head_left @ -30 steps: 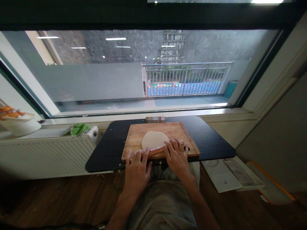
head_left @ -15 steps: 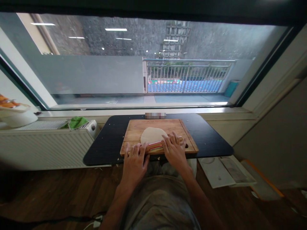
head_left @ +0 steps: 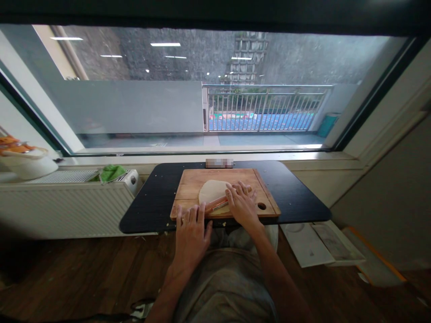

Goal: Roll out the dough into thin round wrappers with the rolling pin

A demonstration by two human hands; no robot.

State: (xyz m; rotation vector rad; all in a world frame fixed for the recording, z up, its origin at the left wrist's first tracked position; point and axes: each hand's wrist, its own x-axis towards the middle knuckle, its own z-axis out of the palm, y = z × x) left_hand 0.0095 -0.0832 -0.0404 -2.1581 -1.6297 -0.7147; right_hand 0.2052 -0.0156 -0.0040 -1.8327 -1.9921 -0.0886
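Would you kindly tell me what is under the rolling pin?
Flattened dough on a wooden board; the strip beneath the rolling pin is covered, and the right hand hides more.

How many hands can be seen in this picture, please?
2. The left hand lies over the near left end of the rolling pin; the right hand lies over its farther right part. I see no sign of another, hidden one.

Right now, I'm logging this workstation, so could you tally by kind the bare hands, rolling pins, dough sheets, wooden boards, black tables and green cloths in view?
Bare hands: 2 (left hand, right hand)
Rolling pin: 1
Dough sheet: 1
Wooden board: 1
Black table: 1
Green cloth: 1
Total: 7
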